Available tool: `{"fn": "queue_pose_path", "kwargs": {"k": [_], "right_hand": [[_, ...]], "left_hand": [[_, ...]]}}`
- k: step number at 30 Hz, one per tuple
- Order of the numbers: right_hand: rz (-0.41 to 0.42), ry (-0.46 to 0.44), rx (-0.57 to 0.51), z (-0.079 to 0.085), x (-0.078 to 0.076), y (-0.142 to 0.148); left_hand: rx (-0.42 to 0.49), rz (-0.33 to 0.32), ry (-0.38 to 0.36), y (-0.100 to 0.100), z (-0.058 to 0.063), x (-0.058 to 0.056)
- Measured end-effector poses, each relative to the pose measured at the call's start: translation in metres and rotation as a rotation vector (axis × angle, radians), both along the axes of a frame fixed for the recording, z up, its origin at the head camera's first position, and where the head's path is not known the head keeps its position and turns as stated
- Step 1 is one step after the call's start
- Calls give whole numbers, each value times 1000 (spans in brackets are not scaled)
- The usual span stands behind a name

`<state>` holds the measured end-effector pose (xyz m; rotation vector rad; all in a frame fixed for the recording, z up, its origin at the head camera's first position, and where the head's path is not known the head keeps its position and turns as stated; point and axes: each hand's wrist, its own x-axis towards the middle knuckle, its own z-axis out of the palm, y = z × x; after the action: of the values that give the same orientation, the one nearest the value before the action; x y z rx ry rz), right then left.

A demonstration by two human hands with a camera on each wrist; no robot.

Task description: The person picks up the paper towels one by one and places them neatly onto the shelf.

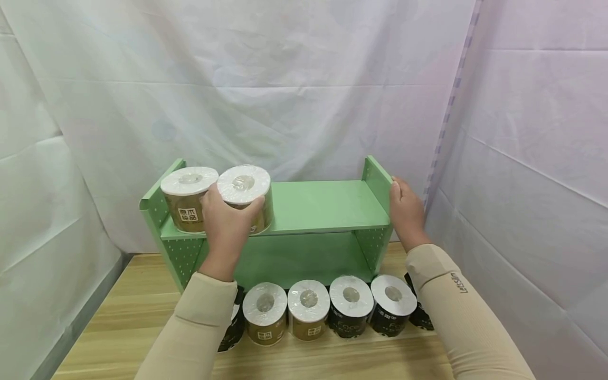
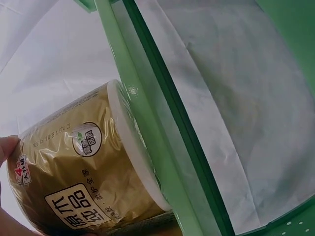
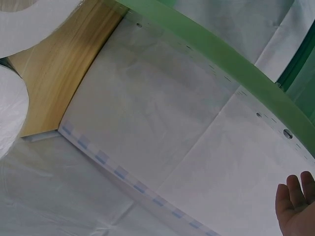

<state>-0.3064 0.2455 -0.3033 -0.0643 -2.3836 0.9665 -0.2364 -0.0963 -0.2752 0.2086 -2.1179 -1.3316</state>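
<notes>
My left hand point(image 1: 225, 219) grips a gold-wrapped toilet roll point(image 1: 266, 208) with a white top, on the upper board of a green shelf point(image 1: 328, 206). In the left wrist view, the wrapped toilet roll point(image 2: 64, 162) meets the green shelf edge point(image 2: 142, 128), with fingertips point(image 2: 7, 146) on its side. Just left of it, a second gold toilet roll point(image 1: 182, 211) stands upright by the shelf's left side panel. Against the shelf's right side panel point(image 1: 378, 182) rests my right hand point(image 1: 406, 211). Its fingers point(image 3: 298, 191) look fairly straight in the right wrist view.
On the wooden table point(image 1: 114, 316), a row of toilet rolls stands before the shelf, including a gold roll point(image 1: 266, 316) and a black roll point(image 1: 350, 311). My forearms partly cover the row's ends. White cloth point(image 1: 285, 79) hangs behind and at both sides.
</notes>
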Motion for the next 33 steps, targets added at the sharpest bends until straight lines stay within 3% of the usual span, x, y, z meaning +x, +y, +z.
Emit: {"fn": "queue_pose_path", "kwargs": {"k": [16, 33], "right_hand": [[-11, -5, -14, 0, 1, -2], [8, 6, -29, -3, -3, -4]], "left_hand": [[41, 49, -7, 6, 0, -10], [-5, 100, -28, 10, 1, -17]]}}
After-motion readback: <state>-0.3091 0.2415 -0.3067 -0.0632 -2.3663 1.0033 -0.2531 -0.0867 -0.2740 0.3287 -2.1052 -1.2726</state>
